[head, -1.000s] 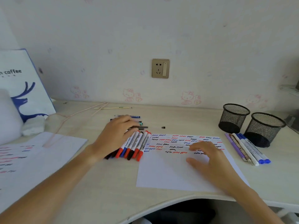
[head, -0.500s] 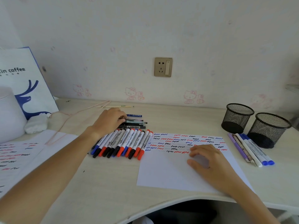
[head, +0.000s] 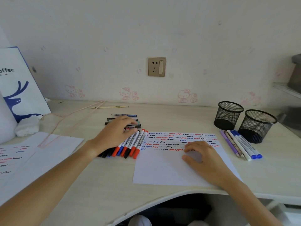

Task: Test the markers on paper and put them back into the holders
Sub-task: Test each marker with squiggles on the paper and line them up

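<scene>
Left hand (head: 116, 134) rests flat on marker row (head: 130, 146), holding nothing; markers' axes run near-far. Right hand (head: 203, 158) presses paper (head: 162, 170), fingers relaxed. Left nearer.

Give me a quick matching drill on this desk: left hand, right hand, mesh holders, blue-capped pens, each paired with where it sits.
Things:
1. left hand
2. right hand
3. mesh holders
4. blue-capped pens

Places:
A. lying on the desk in front of the holders
B. resting on the squiggle-marked paper
C. over the row of markers
D. standing at the desk's far right

Pairs: 1-C, 2-B, 3-D, 4-A
</scene>
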